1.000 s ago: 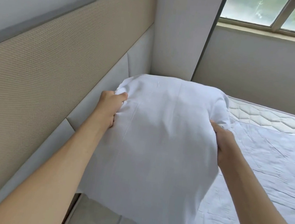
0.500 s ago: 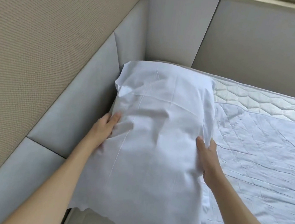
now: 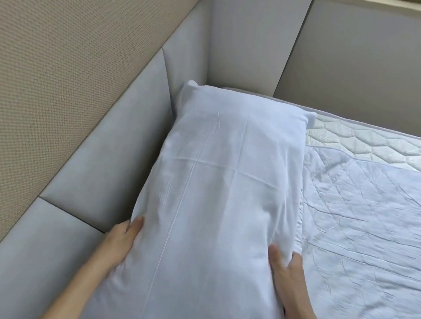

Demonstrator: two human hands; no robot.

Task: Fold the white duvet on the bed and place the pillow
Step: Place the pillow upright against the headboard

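pillow point(image 3: 227, 187) white, creased (oblong) | L hand point(image 3: 118, 240) flat on side | R hand point(image 3: 287, 270) grips edge

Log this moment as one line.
step: placing pillow | left hand: on its left side | right hand: gripping right edge | where: against headboard
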